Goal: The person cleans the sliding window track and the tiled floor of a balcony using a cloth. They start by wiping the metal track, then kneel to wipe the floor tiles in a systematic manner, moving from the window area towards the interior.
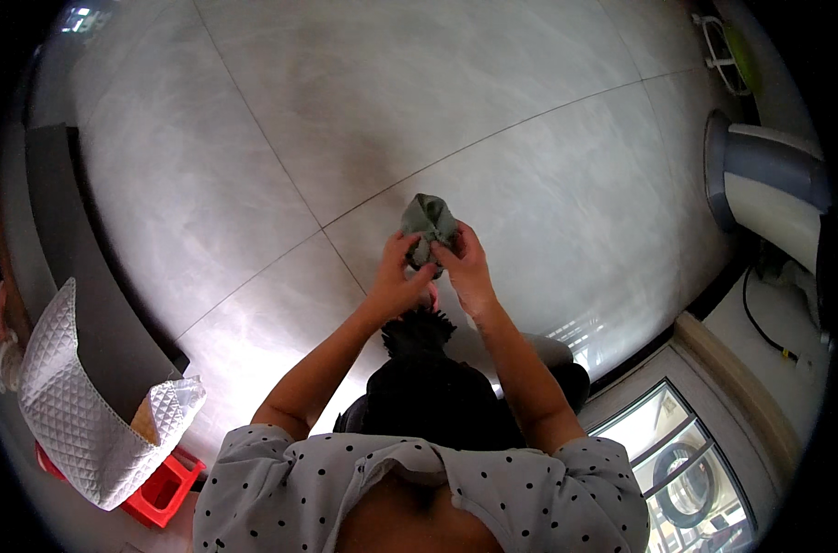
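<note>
A crumpled grey-green cloth (428, 214) is held out in front of me above the tiled floor, bunched between both hands. My left hand (402, 272) grips its lower left side, thumb and fingers closed on the fabric. On the lower right side, my right hand (465, 267) has its fingers pressed into the folds. The cloth's lower part is partly covered by my fingers. Just below my hands, close to my lap, something small and pink (432, 295) shows, and under it a black ruffled edge (419, 330) of dark fabric.
At the left stands a long grey bench-like piece (55, 194), with a white quilted cover (78, 396) and a red plastic stool (165, 488) near it. A grey and white standing appliance (760, 175) is at the right. Lower right is a glazed door (681, 461).
</note>
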Tool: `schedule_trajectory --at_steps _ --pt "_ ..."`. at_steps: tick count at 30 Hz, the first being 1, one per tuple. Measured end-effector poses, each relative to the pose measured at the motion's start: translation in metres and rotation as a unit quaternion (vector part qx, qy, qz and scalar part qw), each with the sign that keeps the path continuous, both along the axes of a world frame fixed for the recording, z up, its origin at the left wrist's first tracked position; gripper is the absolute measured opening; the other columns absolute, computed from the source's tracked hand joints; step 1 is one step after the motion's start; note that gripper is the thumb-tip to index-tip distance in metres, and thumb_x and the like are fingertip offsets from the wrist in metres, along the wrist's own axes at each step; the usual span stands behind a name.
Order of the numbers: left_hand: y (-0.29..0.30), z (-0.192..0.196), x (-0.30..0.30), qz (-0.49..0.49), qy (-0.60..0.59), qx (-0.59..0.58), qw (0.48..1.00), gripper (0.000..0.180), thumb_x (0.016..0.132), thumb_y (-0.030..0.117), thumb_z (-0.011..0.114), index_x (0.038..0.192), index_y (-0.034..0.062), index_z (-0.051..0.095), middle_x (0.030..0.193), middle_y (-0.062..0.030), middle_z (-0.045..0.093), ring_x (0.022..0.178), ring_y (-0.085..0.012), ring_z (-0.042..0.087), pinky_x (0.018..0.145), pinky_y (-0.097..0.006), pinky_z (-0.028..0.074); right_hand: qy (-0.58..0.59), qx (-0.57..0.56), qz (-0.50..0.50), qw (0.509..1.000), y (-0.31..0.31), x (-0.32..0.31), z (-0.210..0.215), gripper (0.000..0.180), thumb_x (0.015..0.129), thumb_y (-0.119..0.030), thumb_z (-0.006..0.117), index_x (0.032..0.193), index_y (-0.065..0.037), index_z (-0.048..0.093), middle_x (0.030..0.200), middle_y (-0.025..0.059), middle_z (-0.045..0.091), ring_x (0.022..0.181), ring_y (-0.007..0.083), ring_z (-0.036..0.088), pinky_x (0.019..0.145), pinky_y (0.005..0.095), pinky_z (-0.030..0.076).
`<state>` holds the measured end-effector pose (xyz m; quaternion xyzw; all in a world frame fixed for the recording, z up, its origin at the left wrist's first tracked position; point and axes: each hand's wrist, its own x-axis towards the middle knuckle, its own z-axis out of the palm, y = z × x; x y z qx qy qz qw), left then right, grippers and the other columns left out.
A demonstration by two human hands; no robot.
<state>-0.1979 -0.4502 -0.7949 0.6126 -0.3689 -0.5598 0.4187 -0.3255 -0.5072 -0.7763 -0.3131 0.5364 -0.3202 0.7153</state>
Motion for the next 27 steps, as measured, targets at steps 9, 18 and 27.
schedule_trajectory --at_steps 9,18,27 --pt "-0.027 0.034 0.015 0.198 0.329 0.184 0.905 0.034 0.092 0.027 0.046 0.118 0.0048 0.045 0.111 -0.0064 0.052 0.103 -0.0170 0.049 0.084 -0.033 0.042 -0.069 0.146 -0.119 0.980 -0.011 -0.004 0.011 0.034 0.086 -0.007 0.052 0.118 0.000 0.044 0.099 0.0078 0.056 0.089 0.0148 0.053 0.078 0.0281 0.044" --pt "-0.029 0.023 0.013 0.163 0.297 0.214 0.916 0.030 0.086 0.024 0.058 0.104 0.0005 0.052 0.095 -0.0072 0.057 0.084 -0.0146 0.056 0.071 -0.028 0.047 -0.002 0.104 -0.079 0.991 -0.010 0.001 0.002 0.031 0.088 -0.013 0.052 0.117 -0.004 0.047 0.099 0.0089 0.055 0.090 0.0143 0.051 0.079 0.0286 0.043" --pt "-0.048 0.042 0.016 0.193 0.398 0.262 0.858 0.033 0.089 0.028 0.055 0.107 0.0016 0.051 0.098 -0.0063 0.054 0.084 -0.0163 0.054 0.074 -0.030 0.047 0.147 -0.101 0.120 0.977 -0.003 0.008 -0.002 0.035 0.085 -0.022 0.058 0.112 -0.001 0.054 0.103 0.0132 0.058 0.091 0.0188 0.055 0.078 0.0292 0.045"
